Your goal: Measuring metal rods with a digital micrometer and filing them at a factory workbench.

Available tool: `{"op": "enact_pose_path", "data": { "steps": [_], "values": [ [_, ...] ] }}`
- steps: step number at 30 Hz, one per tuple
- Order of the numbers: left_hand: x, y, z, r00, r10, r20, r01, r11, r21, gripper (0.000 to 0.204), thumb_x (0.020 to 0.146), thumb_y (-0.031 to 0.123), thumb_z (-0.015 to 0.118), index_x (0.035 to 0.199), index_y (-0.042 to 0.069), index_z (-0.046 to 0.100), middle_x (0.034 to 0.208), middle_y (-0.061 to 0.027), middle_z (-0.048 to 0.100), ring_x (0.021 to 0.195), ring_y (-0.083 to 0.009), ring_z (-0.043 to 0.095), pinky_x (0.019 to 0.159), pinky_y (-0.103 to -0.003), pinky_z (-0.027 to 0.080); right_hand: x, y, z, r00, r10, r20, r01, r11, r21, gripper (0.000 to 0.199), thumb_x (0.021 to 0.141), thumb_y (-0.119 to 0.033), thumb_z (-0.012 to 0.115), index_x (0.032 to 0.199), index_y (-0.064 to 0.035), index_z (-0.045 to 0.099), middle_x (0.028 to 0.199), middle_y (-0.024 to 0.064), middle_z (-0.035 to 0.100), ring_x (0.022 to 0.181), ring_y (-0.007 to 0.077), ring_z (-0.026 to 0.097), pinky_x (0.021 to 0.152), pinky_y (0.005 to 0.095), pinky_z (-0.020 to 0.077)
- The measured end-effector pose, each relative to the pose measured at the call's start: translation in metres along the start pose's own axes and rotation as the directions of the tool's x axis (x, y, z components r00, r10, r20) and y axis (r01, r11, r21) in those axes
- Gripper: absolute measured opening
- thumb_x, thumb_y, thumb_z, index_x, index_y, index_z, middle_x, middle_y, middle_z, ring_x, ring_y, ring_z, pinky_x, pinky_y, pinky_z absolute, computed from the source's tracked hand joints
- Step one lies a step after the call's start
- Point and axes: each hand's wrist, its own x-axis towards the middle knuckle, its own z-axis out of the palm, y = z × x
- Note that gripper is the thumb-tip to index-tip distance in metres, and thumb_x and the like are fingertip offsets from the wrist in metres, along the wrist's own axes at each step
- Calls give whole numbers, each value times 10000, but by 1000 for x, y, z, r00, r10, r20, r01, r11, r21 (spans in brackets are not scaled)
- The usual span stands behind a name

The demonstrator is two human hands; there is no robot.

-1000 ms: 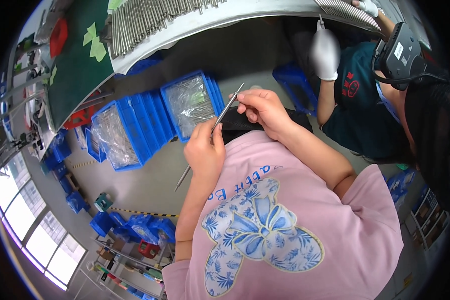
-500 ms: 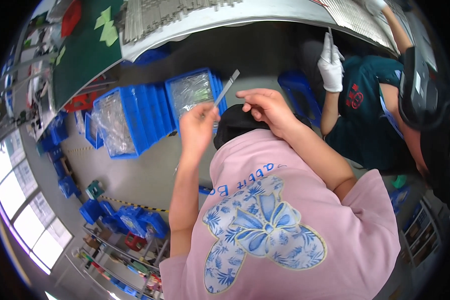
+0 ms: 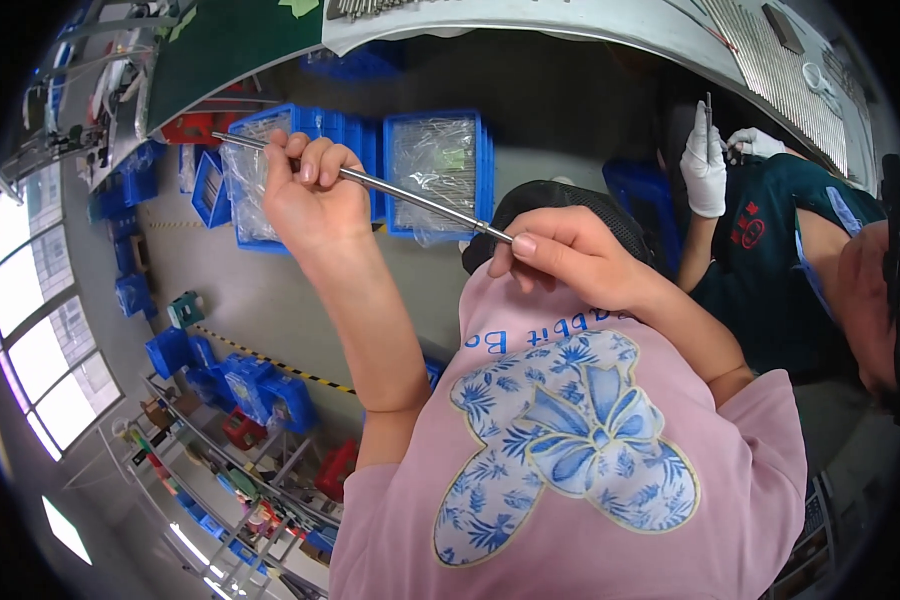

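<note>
A slim, shiny metal rod (image 3: 420, 203) spans both of my hands, slanting down from upper left to right. My left hand (image 3: 315, 195) is raised with its fingers curled round the rod; the rod's thin far tip sticks out beyond it to the left. Close to my chest, my right hand (image 3: 575, 255) pinches the rod's other end between thumb and fingers. A narrower collar or joint shows on the rod just before the right fingertips.
Blue crates (image 3: 487, 170) with plastic-wrapped contents stand on the floor beyond my hands. A white-covered table (image 3: 450, 25) carries many metal rods. On the right, a co-worker's white-gloved hand (image 3: 703, 170) holds thin metal pieces. A dark green surface (image 3: 235, 45) lies far left.
My left hand has moved left and up, my right slightly right and down. The rod now stretches between both hands; earlier only a short metal length showed at the left. The view has shifted.
</note>
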Motion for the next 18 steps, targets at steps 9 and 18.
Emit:
{"op": "enact_pose_path", "data": {
  "steps": [9, 18],
  "values": [
    [-11, -4, -11, 996, -61, -72, 63, 998, 24, 144, 896, 166, 359, 851, 46, 425, 706, -24, 406, 586, -115, 389, 519, -233, 360, 2, 13, -8, 991, 97, -97, -57, 934, 354, 268, 823, -165, 423, 640, 4, 522, 538, 35, 488, 428, 75, 414, 413, 184, 314],
    [-22, -4, -20, 977, -122, 174, 142, 983, -113, 165, 906, 160, 315, 895, 46, 434, 723, -27, 415, 614, -119, 404, 579, -245, 375, -8, 19, -3, 974, -76, -212, 101, 989, 110, 209, 813, -124, 462, 671, 3, 549, 602, 22, 533, 513, 49, 463, 461, 183, 361]
  ]
}}
